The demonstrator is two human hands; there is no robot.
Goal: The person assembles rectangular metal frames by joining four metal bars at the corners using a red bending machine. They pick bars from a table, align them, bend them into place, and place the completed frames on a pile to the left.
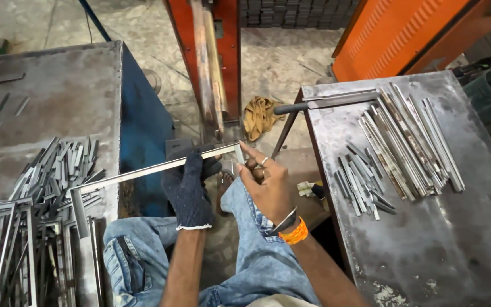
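No bin or box shows; the loose stock lies on two steel tables. The left table carries a heap of short strips and welded frames at its near edge. The right table carries long strips and a smaller bunch of short pieces.

Between the tables, above the person's knees, a long metal strip runs from lower left up to the right, its long axis near level, with a short leg at each end. The gloved left hand is closed around the strip near its right end. The bare right hand pinches the corner there, fingers narrow.
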